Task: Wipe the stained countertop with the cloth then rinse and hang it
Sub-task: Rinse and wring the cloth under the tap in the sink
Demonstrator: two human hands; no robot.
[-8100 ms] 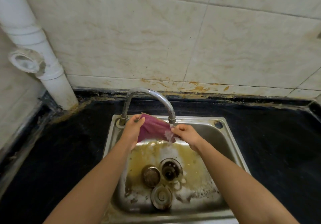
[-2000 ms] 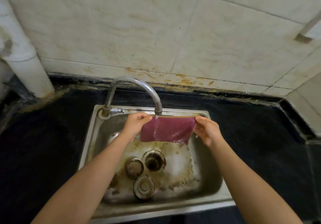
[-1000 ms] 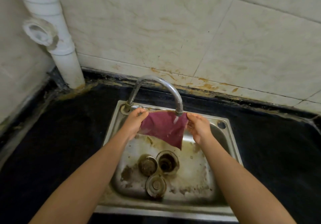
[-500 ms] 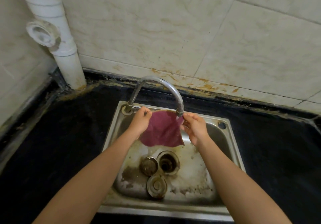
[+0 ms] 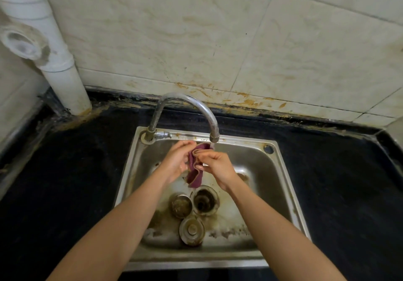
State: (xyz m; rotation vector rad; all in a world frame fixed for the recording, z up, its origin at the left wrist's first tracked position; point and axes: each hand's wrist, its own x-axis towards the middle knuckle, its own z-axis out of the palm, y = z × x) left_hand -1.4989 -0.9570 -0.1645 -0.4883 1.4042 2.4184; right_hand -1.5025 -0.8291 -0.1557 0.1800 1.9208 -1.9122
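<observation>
Closing together, the left hand (image 5: 177,161) and right hand (image 5: 216,164) both pinch the cloth (image 5: 195,175). It was spread wide a moment ago and is now bunched into a hanging fold just under the tap (image 5: 205,111). Rinsing looks about finished: wringing probably next, hanging still to come.

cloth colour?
Maroon cloth with a lighter tan edge trim, bunched between both hands; head view, the only one.

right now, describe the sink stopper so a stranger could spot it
Find the steel sink in the black countertop. Three round metal pieces cluster on its floor; the stopper is the nearest, the only one with a raised centre knob.
</observation>
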